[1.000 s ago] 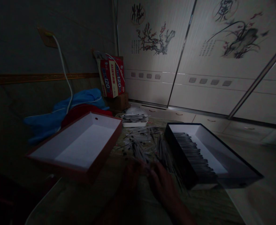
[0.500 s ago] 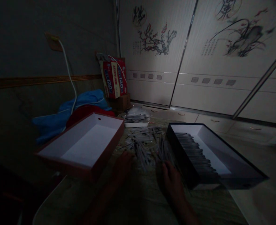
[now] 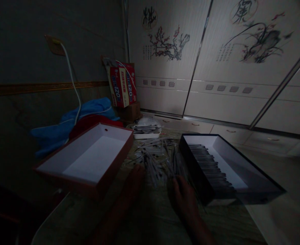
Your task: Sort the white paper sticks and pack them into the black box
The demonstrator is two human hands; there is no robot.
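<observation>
Pens [image 3: 153,168], slim and pale with dark ends, lie loose in a jumbled heap at mid-table; take that heap as the clock's centre. Left hand [image 3: 136,177] is at 7 o'clock, low over the tabletop [image 3: 150,224], its fingertips just beside the heap; it is so dim that I cannot tell whether it holds anything. Right hand [image 3: 184,192] is at 5 o'clock, fingers curled in a narrow bend at the near ends of the heap's right-hand bunch; whether a pen is pinched there, I cannot tell.

At 9 o'clock stands a reddish-brown box [image 3: 94,160] with a white interior. At 3 o'clock is a black-sided box [image 3: 231,151], white within, where a row of capped pens [image 3: 212,168] lies packed side by side along the wall nearer the heap. At 12 o'clock a white tray [image 3: 147,135] bears more pens, with clear plastic [image 3: 146,120] behind them. Blue fabric [image 3: 91,108] is at 10 o'clock, beyond the reddish-brown box, and a red instant-noodle carton [image 3: 123,85] sits at 11 o'clock on a brown cardboard box [image 3: 132,111]. Painted sliding doors [image 3: 162,98] run from 12 to 2 o'clock.
</observation>
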